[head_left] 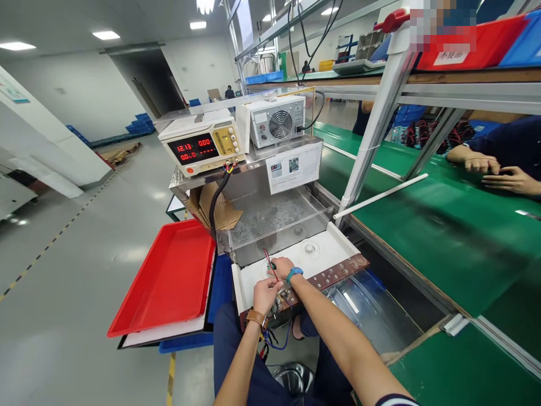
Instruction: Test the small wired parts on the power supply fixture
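Note:
My left hand [265, 294] and my right hand [281, 267] meet over the near edge of a white tray [333, 248], above a brown strip with studs [338, 273]. Between the fingers they pinch a small part with thin red and black wires [267, 260] that rise toward the clear box. Which hand carries the part is hard to tell; both touch it. More wires, blue and red [274, 341], hang under the strip near my left wrist, which wears a brown strap. My right wrist wears a blue band.
A clear box [274, 223] stands behind the tray, with a power supply showing red digits [198, 148] and a fan unit [279, 121] on top. A red tray [169, 276] lies at left. A green conveyor [443, 225] runs right, with another person's hands [494, 169] on it.

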`<state>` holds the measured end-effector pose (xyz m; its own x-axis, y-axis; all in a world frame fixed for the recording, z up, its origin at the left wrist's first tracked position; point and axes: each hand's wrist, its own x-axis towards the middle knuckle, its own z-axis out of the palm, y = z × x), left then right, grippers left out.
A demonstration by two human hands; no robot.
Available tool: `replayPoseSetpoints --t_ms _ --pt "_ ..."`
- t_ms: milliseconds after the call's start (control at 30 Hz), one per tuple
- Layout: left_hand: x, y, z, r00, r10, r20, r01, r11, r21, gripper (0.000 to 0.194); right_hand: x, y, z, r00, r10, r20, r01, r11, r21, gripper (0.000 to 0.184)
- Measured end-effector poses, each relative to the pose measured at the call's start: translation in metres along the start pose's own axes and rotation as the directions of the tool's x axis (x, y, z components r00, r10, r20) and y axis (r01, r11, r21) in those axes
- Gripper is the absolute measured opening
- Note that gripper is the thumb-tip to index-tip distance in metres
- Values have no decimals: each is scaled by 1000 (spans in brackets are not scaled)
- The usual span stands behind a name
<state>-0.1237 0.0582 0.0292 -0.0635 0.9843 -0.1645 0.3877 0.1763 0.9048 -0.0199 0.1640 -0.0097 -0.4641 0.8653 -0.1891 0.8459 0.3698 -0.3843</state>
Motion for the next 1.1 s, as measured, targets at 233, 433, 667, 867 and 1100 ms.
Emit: replayPoseSetpoints --t_ms 233,433,667,867,1100 --pt "4 -10 5 1000 -27 16 27 999 23 31 1 0 0 1000 6 5 -6 1000 -5 39" --pt "6 -12 7 999 -44 18 43 999 29 31 -3 -2 -5 1000 9 -11 -9 1000 17 35" --pt "4 -11 9 999 -34 7 34 999 4 27 -8 -7 -11 1000 12 -19 -12 1000 25 34" --pt "0 -4 8 999 -28 -34 28 1000 2 22 -11 -13 -13 999 6 -33 -5 999 42 29" --pt "0 -4 10 997 -19 -80 18 1000 -10 20 -10 -13 -8 997 16 -72 -11 998 69 27"
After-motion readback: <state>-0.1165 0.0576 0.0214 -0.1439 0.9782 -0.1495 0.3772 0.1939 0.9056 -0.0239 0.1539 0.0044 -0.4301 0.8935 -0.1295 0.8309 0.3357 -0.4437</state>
